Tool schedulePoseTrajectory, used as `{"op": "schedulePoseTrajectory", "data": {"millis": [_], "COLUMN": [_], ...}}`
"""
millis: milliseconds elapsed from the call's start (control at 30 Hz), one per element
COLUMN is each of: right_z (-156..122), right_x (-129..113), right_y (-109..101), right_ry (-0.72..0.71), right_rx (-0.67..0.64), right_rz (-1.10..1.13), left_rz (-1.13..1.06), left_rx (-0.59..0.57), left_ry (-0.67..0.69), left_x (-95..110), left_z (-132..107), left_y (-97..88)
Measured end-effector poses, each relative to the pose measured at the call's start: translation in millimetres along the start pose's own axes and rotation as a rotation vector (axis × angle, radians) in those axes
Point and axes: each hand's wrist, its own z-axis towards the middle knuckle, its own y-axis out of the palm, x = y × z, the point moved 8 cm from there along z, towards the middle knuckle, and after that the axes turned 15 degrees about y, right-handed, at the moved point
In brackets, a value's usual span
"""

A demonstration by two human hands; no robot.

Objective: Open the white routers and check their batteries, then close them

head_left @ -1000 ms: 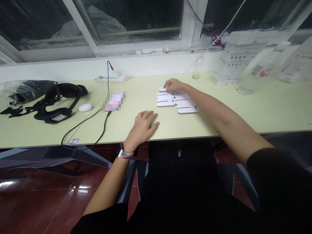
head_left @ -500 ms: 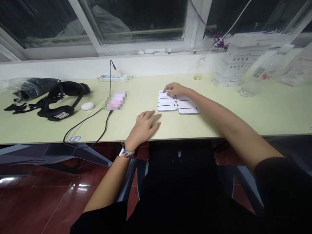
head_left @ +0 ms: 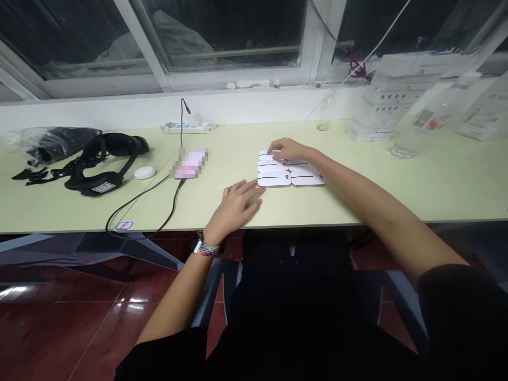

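Observation:
Several white cards with black lines lie in overlapping rows on the pale green table. My right hand rests on the far cards, fingers curled down and pressing on the top card. My left hand lies flat on the table near the front edge, fingers spread, its fingertips close to the nearest card. A beaded bracelet and watch sit on that wrist.
A black headset with straps and a plastic bag lie at the left. A white oval object, a pink blurred device with black cable, and a power strip sit mid-left. White boxes and a glass stand at the right.
The cards have been pushed into a tighter stack nearer me. My right hand slid slightly toward me with them. My left hand stayed put.

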Motion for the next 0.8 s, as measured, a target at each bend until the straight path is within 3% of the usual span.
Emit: {"op": "schedulePoseTrajectory", "data": {"millis": [433,533,600,700,800], "right_z": [-14,-20,-35,-81,-132], "right_x": [-5,-9,-16,-34,-48], "right_y": [-1,-2,-5,-2,18], "right_ry": [0.001,-0.024,-0.098,-0.305,-0.477], "right_rx": [0.008,0.082,0.207,0.391,0.433], "right_rz": [-0.011,-0.043,-0.039,-0.05,-0.168], "left_rz": [-0.022,-0.023,-0.028,-0.029,-0.015], "left_rx": [0.027,0.029,0.03,0.034,0.044], "left_ry": [0.038,0.037,0.036,0.041,0.052], "left_x": [0,-2,-2,-2,0], "left_z": [-1,-1,-1,0,0], "left_y": [-0.1,0.3,0.7,1.2,1.2]}}
